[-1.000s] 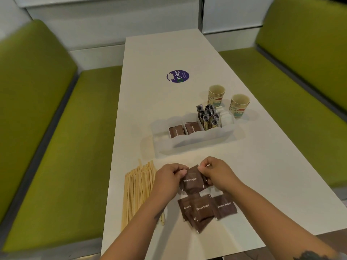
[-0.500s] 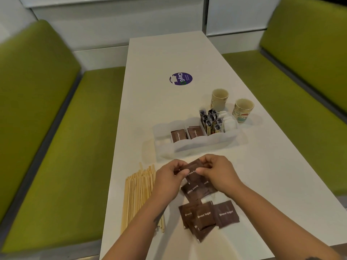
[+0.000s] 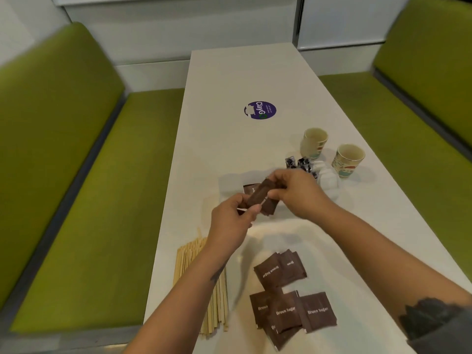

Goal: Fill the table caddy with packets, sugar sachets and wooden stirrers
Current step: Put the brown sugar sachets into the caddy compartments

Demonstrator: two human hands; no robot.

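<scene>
Long white desk (image 3: 229, 149), running away between two green upholstered benches (image 3: 76, 175), white wall panels behind. Round purple sticker (image 3: 260, 110) marked "ClayGo" stuck mid-desk. Two printed paper cups (image 3: 314, 141) standing upright beyond the caddy, towards the right edge, near each other but apart.

White table caddy (image 3: 229, 183) lying across the desk, largely hidden by the hands. In its right end, dark stick packets (image 3: 301, 163) standing on end, with white sachets (image 3: 328, 178) beside them. In a middle compartment, a brown sachet (image 3: 249, 189) partly visible; the rest of the contents hidden.

Above the caddy, a small stack of brown sugar sachets (image 3: 260, 196) held between both hands, tilted, blurred by motion. Left hand (image 3: 229, 226) with thumb and fingers (image 3: 252, 210) pinching the lower left end of the stack. Right hand (image 3: 296, 192) with fingers curled over, gripping the upper right end.

On the near desk, more loose brown sugar sachets (image 3: 288, 312) labelled "Brown Sugar": a pair overlapping closer to the hands, and a fanned, overlapping group nearer the desk edge. To their left, a bundle of wooden stirrers (image 3: 189, 261) lying flat lengthwise, partly crossed by the left forearm.
</scene>
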